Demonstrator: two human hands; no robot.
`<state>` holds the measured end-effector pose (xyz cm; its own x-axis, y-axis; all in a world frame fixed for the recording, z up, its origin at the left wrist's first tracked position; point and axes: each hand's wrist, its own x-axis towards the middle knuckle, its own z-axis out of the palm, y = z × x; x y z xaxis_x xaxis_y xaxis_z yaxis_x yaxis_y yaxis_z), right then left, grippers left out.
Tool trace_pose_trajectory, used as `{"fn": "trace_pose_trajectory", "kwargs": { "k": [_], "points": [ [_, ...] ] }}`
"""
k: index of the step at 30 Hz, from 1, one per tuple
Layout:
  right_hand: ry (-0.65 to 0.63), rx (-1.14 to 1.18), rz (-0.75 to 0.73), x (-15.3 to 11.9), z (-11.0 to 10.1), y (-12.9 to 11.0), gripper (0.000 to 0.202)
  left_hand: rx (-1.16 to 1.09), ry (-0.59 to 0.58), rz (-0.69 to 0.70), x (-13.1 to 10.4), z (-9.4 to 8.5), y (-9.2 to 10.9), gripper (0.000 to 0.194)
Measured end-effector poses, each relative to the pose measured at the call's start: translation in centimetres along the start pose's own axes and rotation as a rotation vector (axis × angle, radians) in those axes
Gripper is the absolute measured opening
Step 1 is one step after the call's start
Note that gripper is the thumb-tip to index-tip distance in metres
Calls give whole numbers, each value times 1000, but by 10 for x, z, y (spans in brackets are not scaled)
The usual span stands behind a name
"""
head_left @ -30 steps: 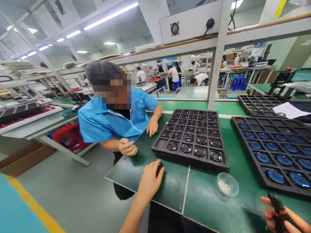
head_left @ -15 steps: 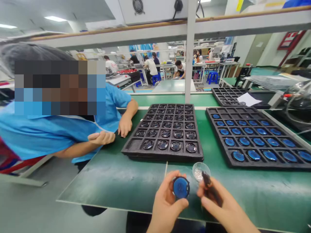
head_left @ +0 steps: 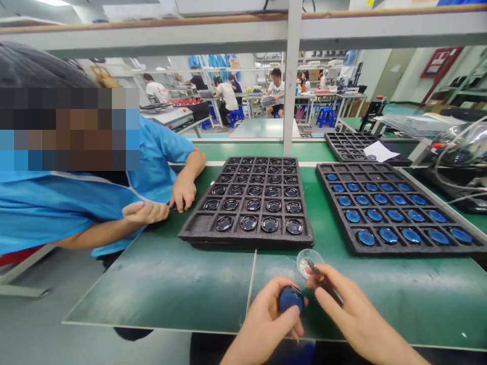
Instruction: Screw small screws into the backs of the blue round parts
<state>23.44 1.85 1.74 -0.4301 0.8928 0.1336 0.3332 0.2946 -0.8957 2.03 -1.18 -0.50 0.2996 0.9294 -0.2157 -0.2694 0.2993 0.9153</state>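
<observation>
My left hand (head_left: 268, 319) is closed around a round blue-faced part with a black rim (head_left: 291, 300), its blue side tilted toward me and the thumb across its lower edge. In my right hand (head_left: 342, 299) is a slim dark hand tool with a touch of orange (head_left: 327, 288), its tip pointing up and left; its exact kind is unclear. That tip is at the rim of a small clear cup (head_left: 304, 257) holding tiny silvery pieces; whether it touches them I cannot tell. Both hands are over the front of the green table (head_left: 182, 284).
A black foam tray (head_left: 198, 235) of round black parts stands ahead, one front-left pocket bare. To the right lies another black tray (head_left: 359, 248) with blue-faced parts. A co-worker in a blue shirt (head_left: 160, 152) sits at left, forearms by the table. A white post (head_left: 292, 101) rises behind.
The blue-faced part has turned and tilted in my left hand. My right hand's tool has swung to point more leftward at the cup. The whole view has shifted slightly.
</observation>
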Motion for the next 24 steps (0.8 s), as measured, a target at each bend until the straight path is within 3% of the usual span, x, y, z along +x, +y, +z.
{"fn": "trace_pose_trajectory", "kwargs": {
  "k": [4,7,13,24],
  "points": [
    [124,-602,-347,-11,-9,17,31,-6,52,16,3,8,-11,55],
    [110,-856,-429,-14,-9,21,36,142,62,10,2,7,-19,51],
    [56,-977,-481,-14,0,15,34,318,78,-1,-1,6,-23,44],
    [16,-1048,-491,-19,3,11,38,315,59,22,-4,6,-25,42]
  ]
}}
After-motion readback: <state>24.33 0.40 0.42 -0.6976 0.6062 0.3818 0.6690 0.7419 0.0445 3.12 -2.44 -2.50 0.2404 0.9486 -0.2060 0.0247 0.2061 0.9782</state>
